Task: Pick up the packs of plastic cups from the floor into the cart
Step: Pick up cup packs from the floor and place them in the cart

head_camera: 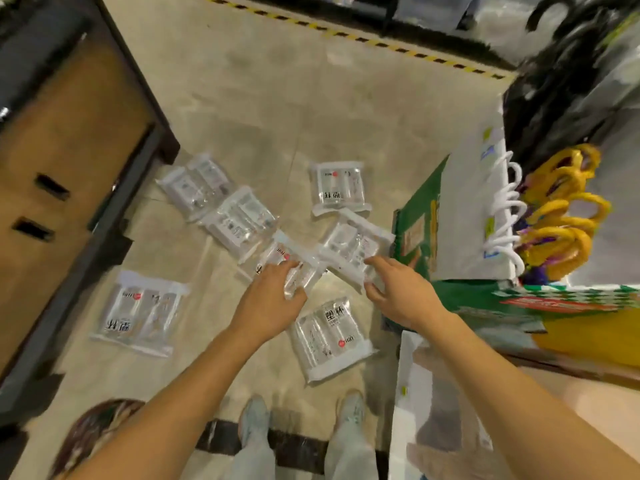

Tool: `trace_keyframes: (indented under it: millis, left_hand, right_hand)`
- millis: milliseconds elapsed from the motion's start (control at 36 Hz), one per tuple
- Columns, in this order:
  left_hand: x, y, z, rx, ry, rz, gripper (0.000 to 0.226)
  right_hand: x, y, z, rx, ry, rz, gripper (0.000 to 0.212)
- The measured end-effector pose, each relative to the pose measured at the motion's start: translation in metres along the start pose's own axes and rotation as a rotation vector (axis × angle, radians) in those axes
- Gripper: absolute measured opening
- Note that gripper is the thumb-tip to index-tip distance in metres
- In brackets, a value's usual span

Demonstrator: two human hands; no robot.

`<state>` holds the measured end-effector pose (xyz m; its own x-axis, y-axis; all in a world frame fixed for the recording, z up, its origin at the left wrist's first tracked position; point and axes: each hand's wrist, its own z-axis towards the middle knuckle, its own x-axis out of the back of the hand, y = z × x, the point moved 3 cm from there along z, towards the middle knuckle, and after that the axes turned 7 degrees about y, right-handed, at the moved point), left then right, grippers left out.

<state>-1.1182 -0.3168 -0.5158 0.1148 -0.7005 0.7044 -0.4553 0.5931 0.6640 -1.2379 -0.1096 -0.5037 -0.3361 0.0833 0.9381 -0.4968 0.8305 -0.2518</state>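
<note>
1. Here, a person bends over the tan concrete floor, where seven clear plastic packs of cups lie scattered beside the green and yellow cart.
2. The left hand closes its grip around a clear cup pack with a red dot label, just left of the cart.
3. The right hand, fingers spread and holding nothing, reaches a second clear cup pack that touches the cart's corner.
4. The slick film looks slippery; a one-handed lift could let a pack slide free, or drag the overlapping neighbouring pack along.
</note>
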Motion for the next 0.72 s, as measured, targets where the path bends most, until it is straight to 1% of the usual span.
trace_keyframes:
  millis: [111,278,361,472,500,583,639,722]
  left_hand:
    - [-0.088,-0.067,0.029,0.108,0.006,-0.061,0.056]
    - [-0.243,-0.173,0.058,0.258,0.055,-0.145,0.061]
    - [-0.329,-0.238,0.054,0.332,0.001,-0.138,0.064]
    - [-0.428,-0.319,0.052,0.412,-0.026,-0.117,0.077]
    - [-0.448,-0.335,0.053,0.417,-0.049,-0.084,0.079]
    - [-0.503,-0.374,0.054,0.342,-0.096,-0.064,0.081]
    - [-0.528,-0.388,0.057,0.311,-0.085,-0.085,0.085]
    - [-0.545,-0.390,0.062,0.271,-0.035,-0.140,0.087]
  right_hand:
    - [-0.100,0.049,0.038,0.000,-0.041,0.059,0.051]
    - [-0.279,0.135,0.074,0.003,-0.128,0.164,0.055]
    - [-0.370,0.178,0.082,0.010,-0.170,0.195,0.056]
    - [-0.473,0.229,0.097,-0.004,-0.229,0.210,0.059]
    - [-0.495,0.239,0.099,-0.020,-0.239,0.213,0.060]
    - [-0.555,0.266,0.108,-0.062,-0.284,0.246,0.063]
    - [-0.585,0.277,0.114,-0.060,-0.301,0.276,0.064]
    - [-0.606,0.284,0.115,-0.045,-0.283,0.311,0.062]
